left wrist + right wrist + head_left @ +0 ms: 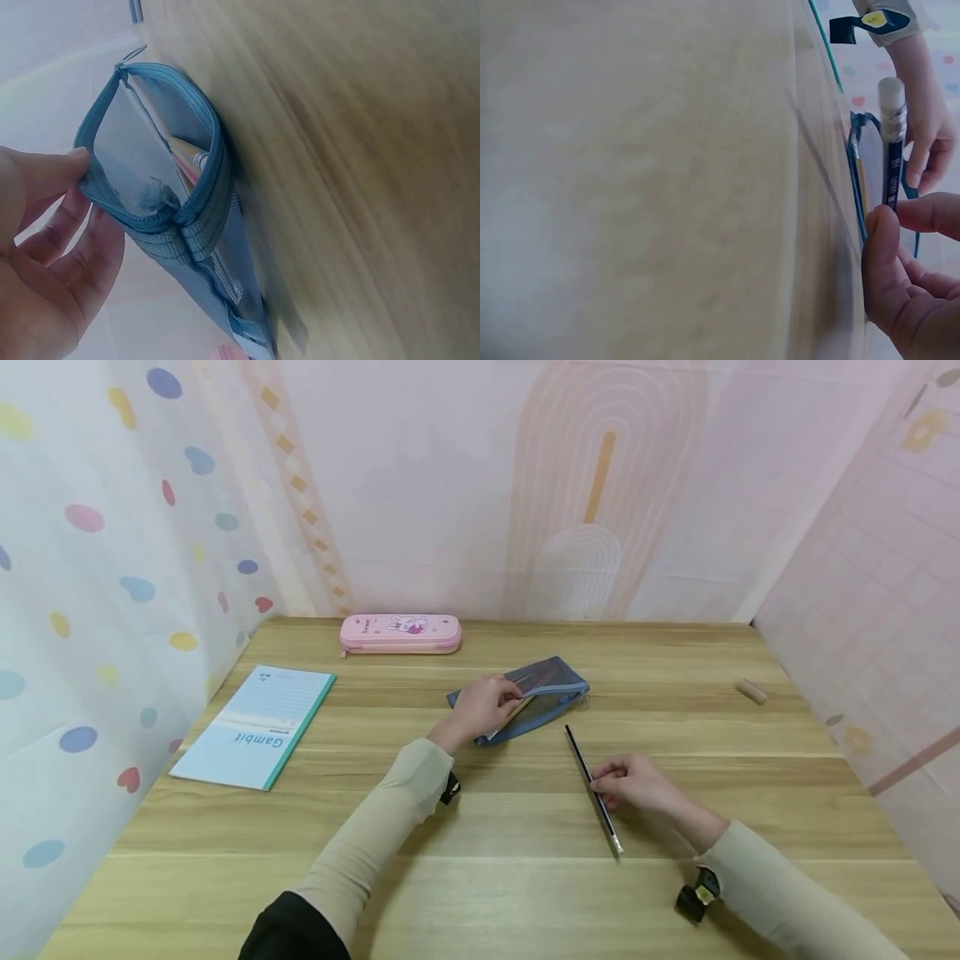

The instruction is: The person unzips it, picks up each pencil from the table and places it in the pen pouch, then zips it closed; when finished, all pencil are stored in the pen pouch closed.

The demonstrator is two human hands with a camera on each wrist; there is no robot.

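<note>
My left hand pinches the upper edge of a blue mesh zipper pouch, holding its mouth apart. Inside the pouch, the left wrist view shows a wooden pencil and something pink beside it. Between thumb and fingers, my right hand grips a dark pencil with a white eraser at its near end. That pencil is just right of the pouch and apart from it, its other end pointing away from me.
On the left lies a light blue notebook with a green edge. A pink pencil case is at the back by the curtain. Far to the right is a small tan cylinder. Patterned curtains stand around the wooden table.
</note>
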